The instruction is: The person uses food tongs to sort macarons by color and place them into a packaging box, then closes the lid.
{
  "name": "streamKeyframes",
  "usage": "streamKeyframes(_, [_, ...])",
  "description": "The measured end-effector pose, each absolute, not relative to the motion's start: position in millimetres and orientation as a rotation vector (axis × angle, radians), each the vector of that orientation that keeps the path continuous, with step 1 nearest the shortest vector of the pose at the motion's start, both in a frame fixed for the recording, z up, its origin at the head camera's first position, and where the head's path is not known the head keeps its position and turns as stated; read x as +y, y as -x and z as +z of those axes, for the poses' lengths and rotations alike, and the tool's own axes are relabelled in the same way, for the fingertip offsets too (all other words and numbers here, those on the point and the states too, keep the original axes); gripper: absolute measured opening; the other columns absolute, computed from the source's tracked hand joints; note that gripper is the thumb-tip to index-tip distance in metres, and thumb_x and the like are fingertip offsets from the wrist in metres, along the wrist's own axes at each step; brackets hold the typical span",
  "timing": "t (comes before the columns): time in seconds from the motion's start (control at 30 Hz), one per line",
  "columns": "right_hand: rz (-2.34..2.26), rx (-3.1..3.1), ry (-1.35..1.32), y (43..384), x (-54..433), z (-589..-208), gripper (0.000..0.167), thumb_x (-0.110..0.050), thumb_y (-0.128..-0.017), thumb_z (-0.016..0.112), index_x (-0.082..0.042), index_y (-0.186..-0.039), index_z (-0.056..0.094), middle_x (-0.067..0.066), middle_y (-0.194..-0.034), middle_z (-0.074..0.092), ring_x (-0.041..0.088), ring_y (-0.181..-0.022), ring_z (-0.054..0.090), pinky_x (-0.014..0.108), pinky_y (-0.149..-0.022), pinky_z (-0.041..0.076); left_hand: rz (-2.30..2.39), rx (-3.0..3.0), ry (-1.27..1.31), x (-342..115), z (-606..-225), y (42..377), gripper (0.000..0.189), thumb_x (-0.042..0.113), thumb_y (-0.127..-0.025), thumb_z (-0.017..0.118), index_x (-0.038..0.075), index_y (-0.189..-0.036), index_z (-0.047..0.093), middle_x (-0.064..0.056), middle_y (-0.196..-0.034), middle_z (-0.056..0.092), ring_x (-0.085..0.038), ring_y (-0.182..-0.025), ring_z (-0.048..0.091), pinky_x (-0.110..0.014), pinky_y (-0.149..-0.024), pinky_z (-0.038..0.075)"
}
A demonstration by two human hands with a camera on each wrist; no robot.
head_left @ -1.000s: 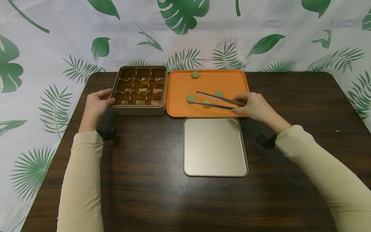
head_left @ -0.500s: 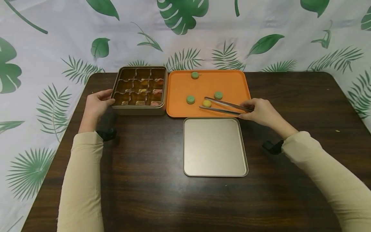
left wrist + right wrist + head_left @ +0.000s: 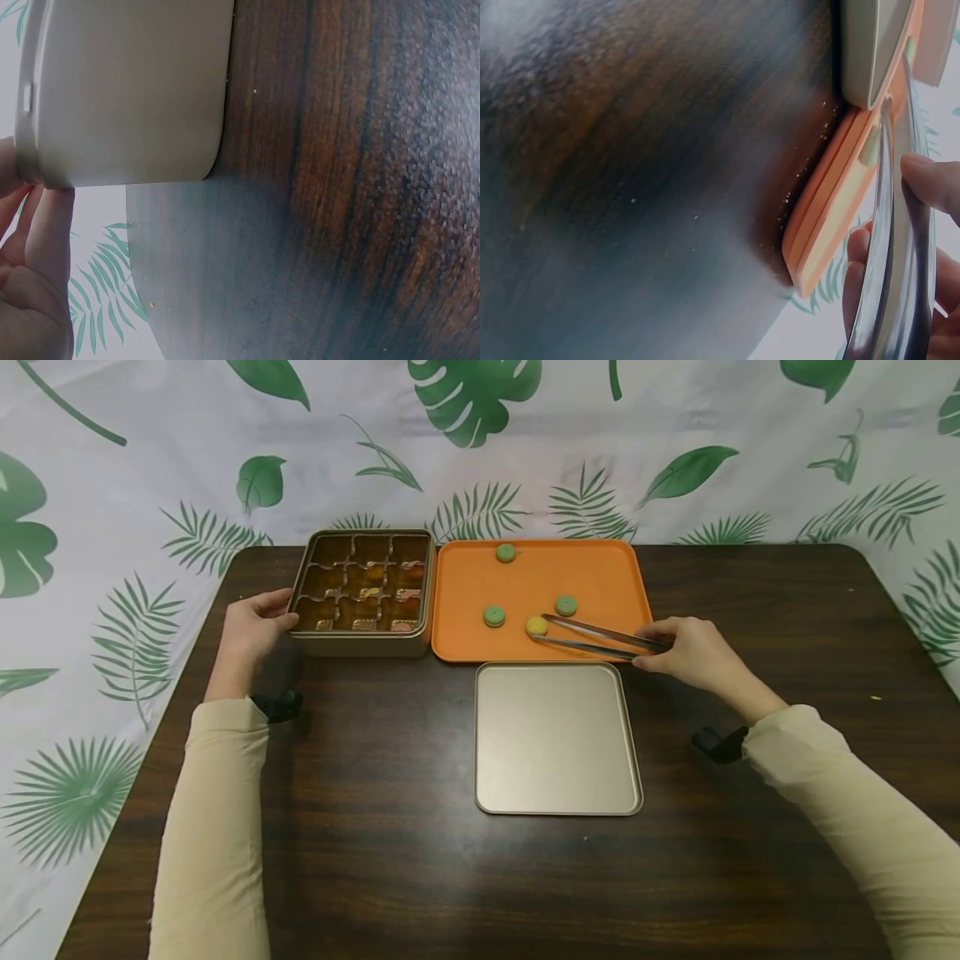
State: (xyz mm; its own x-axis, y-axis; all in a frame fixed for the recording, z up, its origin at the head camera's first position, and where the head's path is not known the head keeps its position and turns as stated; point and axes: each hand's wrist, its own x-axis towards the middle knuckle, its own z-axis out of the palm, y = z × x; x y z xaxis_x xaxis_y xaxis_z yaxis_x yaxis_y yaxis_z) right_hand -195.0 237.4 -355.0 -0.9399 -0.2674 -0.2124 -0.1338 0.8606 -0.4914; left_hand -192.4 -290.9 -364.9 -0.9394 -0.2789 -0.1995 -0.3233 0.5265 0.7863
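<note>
- Right hand [image 3: 693, 652], right of centre: fingers pinch the tongs [image 3: 615, 634], tips parted at the yellow cookie [image 3: 536, 626].
- Yellow cookie: mid-frame, on the orange tray [image 3: 525, 585].
- Left hand [image 3: 253, 628], at left: thumb and fingers grip the box [image 3: 360, 647], upper left.

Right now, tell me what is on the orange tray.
On the tray lie three green macarons and one yellow macaron. Tongs in the right hand reach over it. The surface beneath the macarons is covered and cannot be seen.
</note>
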Motion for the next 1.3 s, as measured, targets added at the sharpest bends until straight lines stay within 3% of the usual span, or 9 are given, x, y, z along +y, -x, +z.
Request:
streamKeyframes(0.57, [-0.722, 2.806, 0.305, 192.5, 238.2, -354.3, 0.046, -0.021, -0.085, 0.070, 0.001, -0.125, 0.062, 0.027, -0.123, 0.061, 0.035, -0.100, 0.060, 0.036, -0.072, 0.048, 1.423, 2.685, 0.524, -290.4, -363.0, 191.5, 0.050, 0.009, -0.097, 0.049, 0.005, -0.146, 0.038, -0.022, -0.147, 0.041, -0.032, -0.135, 0.040, -0.043, -0.111, 0.037])
streamKeyframes(0.9, [-0.778, 2.855, 0.330, 196.3, 223.9, -341.3, 0.044, -0.020, -0.084, 0.071, -0.001, -0.123, 0.063, 0.025, -0.118, 0.064, 0.035, -0.101, 0.061, 0.039, -0.075, 0.050, 1.420, 2.684, 0.525, -290.5, -362.8, 192.1, 0.050, 0.009, -0.097, 0.049, 0.005, -0.146, 0.038, -0.022, -0.148, 0.041, -0.032, -0.136, 0.040, -0.043, -0.112, 0.037])
streamKeyframes(1.1, [-0.824, 2.856, 0.344, 199.7, 209.1, -326.0, 0.045, -0.022, -0.085, 0.072, -0.003, -0.125, 0.063, 0.022, -0.116, 0.065, 0.031, -0.097, 0.060, 0.032, -0.071, 0.048, 1.416, 2.689, 0.527, -290.9, -364.4, 192.8, 0.050, 0.009, -0.098, 0.050, 0.005, -0.146, 0.038, -0.022, -0.148, 0.041, -0.032, -0.136, 0.040, -0.044, -0.111, 0.037])
streamKeyframes(1.3, [-0.896, 2.856, 0.414, 203.0, 187.2, -313.3, 0.043, -0.019, -0.084, 0.072, -0.004, -0.124, 0.063, 0.022, -0.117, 0.066, 0.033, -0.102, 0.061, 0.046, -0.083, 0.052, 1.416, 2.690, 0.516, -290.9, -363.0, 191.4, 0.050, 0.009, -0.097, 0.049, 0.005, -0.146, 0.038, -0.022, -0.148, 0.040, -0.032, -0.136, 0.040, -0.043, -0.111, 0.037])
